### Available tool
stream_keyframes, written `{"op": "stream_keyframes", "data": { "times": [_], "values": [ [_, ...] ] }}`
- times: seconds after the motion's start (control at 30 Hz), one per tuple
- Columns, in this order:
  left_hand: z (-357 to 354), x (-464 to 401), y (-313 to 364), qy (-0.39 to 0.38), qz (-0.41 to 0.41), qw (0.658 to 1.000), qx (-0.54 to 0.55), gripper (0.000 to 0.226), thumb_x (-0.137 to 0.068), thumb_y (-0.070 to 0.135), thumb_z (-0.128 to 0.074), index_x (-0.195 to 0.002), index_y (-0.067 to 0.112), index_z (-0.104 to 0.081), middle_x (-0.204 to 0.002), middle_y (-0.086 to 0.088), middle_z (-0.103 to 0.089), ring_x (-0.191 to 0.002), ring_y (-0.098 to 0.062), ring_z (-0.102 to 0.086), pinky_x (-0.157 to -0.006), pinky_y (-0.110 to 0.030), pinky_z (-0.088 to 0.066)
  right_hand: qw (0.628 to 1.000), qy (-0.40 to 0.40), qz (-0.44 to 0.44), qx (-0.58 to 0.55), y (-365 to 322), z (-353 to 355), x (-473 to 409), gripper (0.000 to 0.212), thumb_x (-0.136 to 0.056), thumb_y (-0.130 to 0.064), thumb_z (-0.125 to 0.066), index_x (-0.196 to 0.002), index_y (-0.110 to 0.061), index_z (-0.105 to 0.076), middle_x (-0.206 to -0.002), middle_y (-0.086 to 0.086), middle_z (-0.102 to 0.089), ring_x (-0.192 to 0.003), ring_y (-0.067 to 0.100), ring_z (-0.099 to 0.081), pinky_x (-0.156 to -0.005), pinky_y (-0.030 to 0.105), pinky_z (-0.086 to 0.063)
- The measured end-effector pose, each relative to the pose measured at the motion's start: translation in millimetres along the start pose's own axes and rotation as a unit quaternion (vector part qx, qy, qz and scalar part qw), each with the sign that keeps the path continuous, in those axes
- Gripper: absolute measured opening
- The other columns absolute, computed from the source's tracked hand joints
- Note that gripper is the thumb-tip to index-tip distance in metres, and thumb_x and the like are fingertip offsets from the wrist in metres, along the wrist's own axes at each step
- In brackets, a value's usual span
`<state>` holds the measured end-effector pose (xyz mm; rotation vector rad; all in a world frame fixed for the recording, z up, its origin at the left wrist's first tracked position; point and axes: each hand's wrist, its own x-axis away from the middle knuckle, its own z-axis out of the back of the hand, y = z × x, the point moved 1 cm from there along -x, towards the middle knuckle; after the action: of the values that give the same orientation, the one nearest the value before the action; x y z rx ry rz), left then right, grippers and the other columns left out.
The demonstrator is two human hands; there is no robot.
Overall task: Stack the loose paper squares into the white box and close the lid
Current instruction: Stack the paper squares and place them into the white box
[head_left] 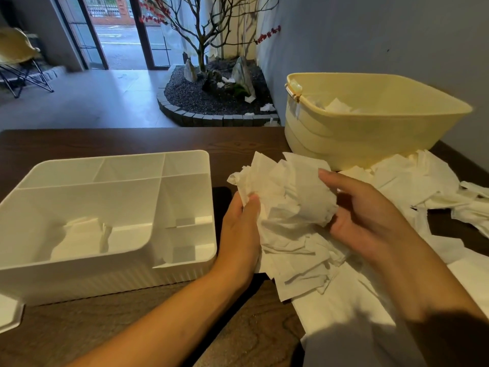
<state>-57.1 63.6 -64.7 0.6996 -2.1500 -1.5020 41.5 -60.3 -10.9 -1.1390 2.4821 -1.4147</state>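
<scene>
A white box (105,207) with several compartments sits open at the worktop's (79,327) left side, a few paper squares (79,237) lying in its large front section; the smaller sections along its back and right look bare, though glare makes them hard to read. At the far right corner a pale yellow tub (370,133) holds more paper, only the tops showing over its rim. Between the two, the person's hands grip one crumpled, uneven bundle of paper squares (288,197) above the worktop: the left hand (242,234) pinches its left edge with thumb on top, the right hand (362,210) curls round its right side. Thin, white and creased, the squares splay at odd angles. More loose paper (423,181) spreads along the right edge, running under the tub and out of the picture. A white piece (9,313) at the near left corner is cut off; whether it is the lid cannot be told.
</scene>
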Motion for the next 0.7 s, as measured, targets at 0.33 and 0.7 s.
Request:
{"op": "stream_keyframes", "data": {
  "times": [0.33,0.7],
  "values": [
    [2,1,-2,-0.015,-0.018,1.000,-0.016,0.024,-0.108,0.026,-0.041,-0.108,0.040,-0.060,-0.098,0.015,-0.074,-0.096,-0.006,-0.071,-0.078,-0.020,-0.058,0.950,-0.062,0.089,0.293,-5,3,4,0.094,-0.067,0.011,-0.071,-0.143,-0.037,-0.042,-0.113,0.009,-0.074,-0.102,0.026,-0.072,-0.075,0.035,-0.061],
    [1,9,-9,0.002,-0.077,0.991,-0.114,0.023,-0.106,0.026,-0.046,-0.127,0.033,-0.055,-0.114,0.010,-0.068,-0.106,-0.008,-0.066,-0.090,-0.029,-0.056,0.960,-0.045,0.134,0.241,-13,6,8,0.084,-0.063,0.005,-0.070,-0.136,-0.034,-0.053,-0.104,0.012,-0.074,-0.093,0.024,-0.072,-0.079,0.034,-0.061]
  ]
}}
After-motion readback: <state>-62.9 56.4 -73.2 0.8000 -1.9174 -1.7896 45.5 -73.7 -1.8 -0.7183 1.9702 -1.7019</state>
